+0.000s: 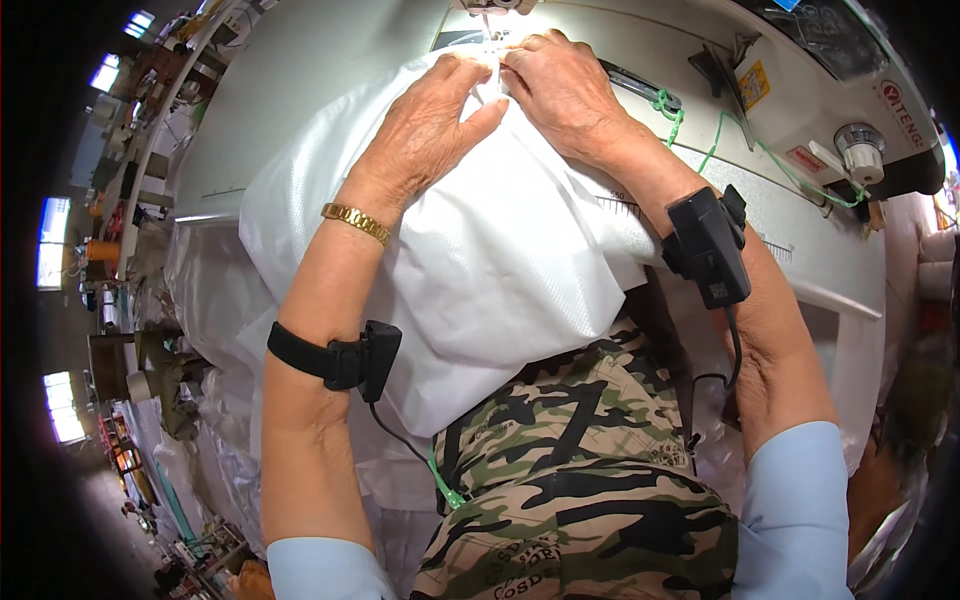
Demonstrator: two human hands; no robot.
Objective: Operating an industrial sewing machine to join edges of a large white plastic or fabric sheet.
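Observation:
A sheet of white textured fabric (500,240) runs from the sewing machine's needle area (489,30) down over the table edge into my lap. My left hand (425,125) pinches the fabric just left of and below the needle, thumb and fingers closed on it. Across from it, my right hand (560,90) grips the fabric's upper edge, its fingertips close to the presser foot. Bright lamp light washes out the spot between the fingertips, so the stitch line cannot be made out.
The machine's white body (820,100) with a round dial (860,150) stands at the right. Green cord (715,140) hangs loosely near a black-handled tool (650,92). Black straps with small boxes (365,358) and cables sit on both forearms. Cluttered shelves (150,180) line the left.

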